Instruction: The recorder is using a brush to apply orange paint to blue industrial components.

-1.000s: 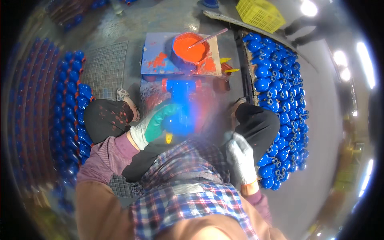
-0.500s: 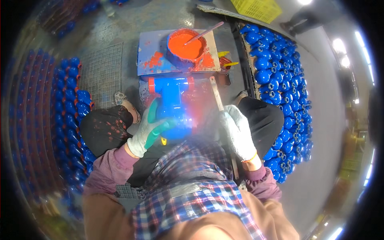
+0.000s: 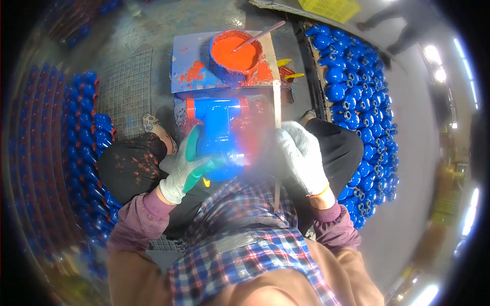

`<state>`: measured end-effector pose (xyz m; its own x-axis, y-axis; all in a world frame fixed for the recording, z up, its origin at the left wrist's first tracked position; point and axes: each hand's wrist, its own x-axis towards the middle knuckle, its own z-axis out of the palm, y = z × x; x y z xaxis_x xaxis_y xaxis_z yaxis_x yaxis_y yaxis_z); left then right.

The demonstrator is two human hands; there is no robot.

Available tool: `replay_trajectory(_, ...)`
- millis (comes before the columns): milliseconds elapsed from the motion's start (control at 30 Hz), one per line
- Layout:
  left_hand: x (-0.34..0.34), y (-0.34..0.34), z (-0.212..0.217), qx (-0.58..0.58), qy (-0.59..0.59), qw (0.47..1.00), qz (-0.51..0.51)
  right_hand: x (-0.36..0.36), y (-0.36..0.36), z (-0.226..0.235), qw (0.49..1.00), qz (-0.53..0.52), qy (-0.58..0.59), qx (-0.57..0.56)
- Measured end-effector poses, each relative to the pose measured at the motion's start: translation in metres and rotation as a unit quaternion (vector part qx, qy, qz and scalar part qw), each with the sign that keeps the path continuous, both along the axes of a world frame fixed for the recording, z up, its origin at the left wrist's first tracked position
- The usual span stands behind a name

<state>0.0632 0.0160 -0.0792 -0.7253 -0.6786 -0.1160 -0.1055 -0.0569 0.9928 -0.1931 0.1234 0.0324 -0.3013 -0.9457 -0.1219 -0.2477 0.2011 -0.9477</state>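
My left hand (image 3: 191, 166), in a white glove with a green coated palm, is closed around a glossy blue T-shaped fitting (image 3: 218, 125). Red threaded ends (image 3: 191, 108) show at the fitting's top, and its round bottom faces me. My right hand (image 3: 301, 155), in a white knitted glove, is closed on a long, narrow flat stick (image 3: 277, 102) that stands nearly in line with my view, just right of the fitting. A hazy red smear blurs the space between fitting and stick, so whether they touch is unclear.
Ahead, a tub of orange-red paint (image 3: 237, 51) with a stirring stick sits on a paint-stained board (image 3: 181, 56). Yellow-handled tools (image 3: 292, 75) lie beside it. Rows of blue fittings stand at right (image 3: 352, 102) and left (image 3: 89, 137). A wire grid (image 3: 125, 81) lies left.
The stick in my right hand has swung from a slant to nearly upright and moved slightly left, closer to the fitting. My left hand keeps its hold with little movement.
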Motion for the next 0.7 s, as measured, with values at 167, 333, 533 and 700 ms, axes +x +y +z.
replay_trajectory(167,-0.001,0.000,0.002,-0.017,-0.014,0.999,-0.024,0.002,0.009,-0.009,0.980,-0.055,-0.187,0.028)
replay_trajectory(333,-0.014,0.001,0.025,0.055,0.035,0.998,0.026,0.005,0.015,-0.036,0.978,-0.064,0.163,-0.116)
replay_trajectory(533,-0.024,0.003,0.040,0.038,0.053,0.997,0.036,0.002,0.003,-0.007,0.971,-0.024,0.237,-0.020)
replay_trajectory(700,-0.020,0.002,0.034,-0.041,-0.018,0.998,0.040,-0.003,-0.014,-0.011,0.945,0.004,0.302,-0.124)
